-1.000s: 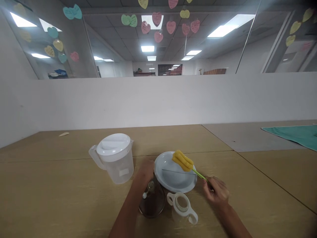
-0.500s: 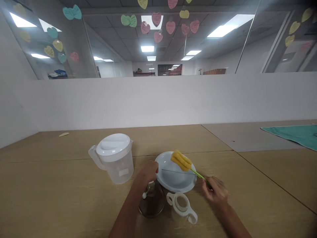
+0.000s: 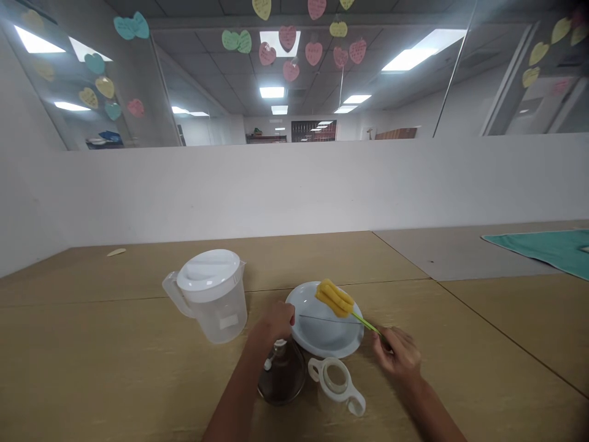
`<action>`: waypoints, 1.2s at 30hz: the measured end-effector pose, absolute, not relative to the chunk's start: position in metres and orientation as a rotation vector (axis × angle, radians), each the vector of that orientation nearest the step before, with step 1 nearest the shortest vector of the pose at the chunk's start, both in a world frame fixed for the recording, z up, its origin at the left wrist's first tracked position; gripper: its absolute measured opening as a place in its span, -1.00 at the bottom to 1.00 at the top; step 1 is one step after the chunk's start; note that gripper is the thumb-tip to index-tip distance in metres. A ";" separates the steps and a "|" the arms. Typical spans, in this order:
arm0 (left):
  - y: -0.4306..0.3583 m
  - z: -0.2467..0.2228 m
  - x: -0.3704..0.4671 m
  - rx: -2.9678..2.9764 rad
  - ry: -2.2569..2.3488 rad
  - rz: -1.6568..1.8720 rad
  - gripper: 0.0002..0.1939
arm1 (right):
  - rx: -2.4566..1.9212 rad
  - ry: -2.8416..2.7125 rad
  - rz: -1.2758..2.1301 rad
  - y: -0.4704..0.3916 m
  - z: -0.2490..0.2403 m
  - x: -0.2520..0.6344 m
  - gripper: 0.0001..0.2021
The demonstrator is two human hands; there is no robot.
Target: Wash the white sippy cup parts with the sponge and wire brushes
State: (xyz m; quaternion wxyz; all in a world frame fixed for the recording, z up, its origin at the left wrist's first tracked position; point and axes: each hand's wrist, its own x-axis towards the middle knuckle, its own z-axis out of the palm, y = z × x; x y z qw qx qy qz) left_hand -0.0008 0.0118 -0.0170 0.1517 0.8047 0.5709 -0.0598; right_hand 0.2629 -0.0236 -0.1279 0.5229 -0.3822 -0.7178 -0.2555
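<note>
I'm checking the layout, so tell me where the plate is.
In the head view, the plate sits low, just right of centre on the table, between the left hand and the right hand.

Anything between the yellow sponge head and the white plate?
Nothing visible: the yellow sponge head, on the green handle in the right hand, overlaps the white plate in view. Whether they touch, I can't tell.
</note>
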 end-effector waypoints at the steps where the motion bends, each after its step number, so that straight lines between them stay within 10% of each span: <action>1: 0.012 -0.017 -0.001 2.308 1.638 -0.172 -0.75 | -0.916 -1.721 -0.608 -0.023 -0.128 0.263 -0.87; 36: -0.008 0.009 0.003 2.340 1.761 -0.094 -0.75 | -0.948 -1.716 -0.577 -0.023 -0.130 0.263 -0.83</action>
